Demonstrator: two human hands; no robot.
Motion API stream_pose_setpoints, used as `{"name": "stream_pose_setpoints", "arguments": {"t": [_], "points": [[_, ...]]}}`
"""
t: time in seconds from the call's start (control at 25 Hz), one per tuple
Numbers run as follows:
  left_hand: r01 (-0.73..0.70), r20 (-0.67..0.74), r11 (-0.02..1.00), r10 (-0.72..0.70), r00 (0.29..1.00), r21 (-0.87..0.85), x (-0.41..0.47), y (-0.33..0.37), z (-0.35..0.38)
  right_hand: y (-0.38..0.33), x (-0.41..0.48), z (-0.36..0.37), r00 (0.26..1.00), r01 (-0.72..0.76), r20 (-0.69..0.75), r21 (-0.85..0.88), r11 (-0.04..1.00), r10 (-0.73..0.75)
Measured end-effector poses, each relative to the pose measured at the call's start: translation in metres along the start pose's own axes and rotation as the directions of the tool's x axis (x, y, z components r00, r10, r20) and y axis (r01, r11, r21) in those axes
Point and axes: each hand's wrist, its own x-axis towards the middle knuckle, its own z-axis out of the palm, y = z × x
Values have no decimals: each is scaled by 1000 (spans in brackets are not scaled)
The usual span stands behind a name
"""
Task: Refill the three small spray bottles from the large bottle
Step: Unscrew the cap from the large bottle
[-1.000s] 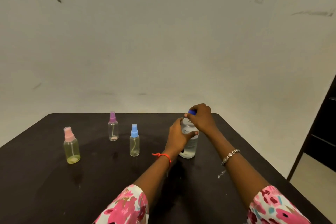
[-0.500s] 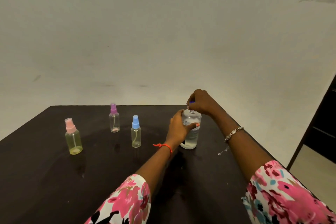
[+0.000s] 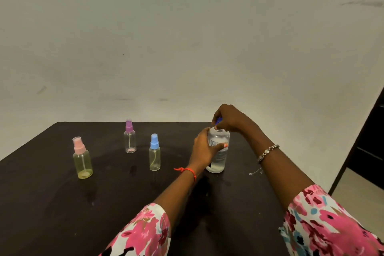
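The large clear bottle [image 3: 219, 154] stands upright on the dark table [image 3: 104, 203], right of centre. My left hand [image 3: 204, 148] is wrapped around its body. Just above its neck, my right hand [image 3: 230, 118] pinches the blue cap [image 3: 218, 120], which is mostly hidden by my fingers. To the left stand three small spray bottles, all upright and capped: one with a pink top [image 3: 82, 158], one with a purple top [image 3: 130, 137] further back, and one with a blue top [image 3: 154, 153] nearest my left hand.
A plain pale wall rises behind the table. A dark door frame or cabinet [image 3: 369, 145] stands at the right, past the table's right edge, with light floor below it.
My right hand has lifted slightly at the bottle's neck, with the blue cap in its fingers. My left hand has kept its hold on the bottle. The camera has shifted a little.
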Motion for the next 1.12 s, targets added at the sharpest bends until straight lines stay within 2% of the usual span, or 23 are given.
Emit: {"name": "stream_pose_setpoints", "arguments": {"t": [0.12,0.24,0.4,0.56,0.64,0.76,0.88,1.0,1.04,1.12], "points": [[-19,5,1000,19,1000,-19,-1,0,0,-3,-1,-2,1000,-7,14,-2,1000,7],[-22,-2,1000,22,1000,-14,-1,1,-1,-6,-2,3,997,-49,-61,-127,991,41],[0,-3,1000,0,1000,-3,-2,1,-1,-10,-1,-2,997,9,71,-92,996,-3],[-5,-3,1000,5,1000,1,-1,1,0,-5,1,5,997,-54,-51,-110,992,49],[3,-4,1000,-3,1000,2,-2,2,0,-4,1,7,997,-66,-47,-112,991,61],[13,-3,1000,-13,1000,19,-1,1,0,-5,-5,-2,1000,-2,-24,-3,1000,2],[35,-7,999,-35,999,24,-2,2,1,5,-17,-11,978,42,-208,218,975,4],[37,-6,998,-37,999,45,-3,4,2,29,-35,1,889,15,-380,584,811,257],[48,1,997,-48,999,61,-3,3,2,37,-41,11,854,-7,-394,644,765,339],[94,16,991,-95,995,95,-5,1,0,49,-59,38,827,-94,-374,644,759,420]]}}
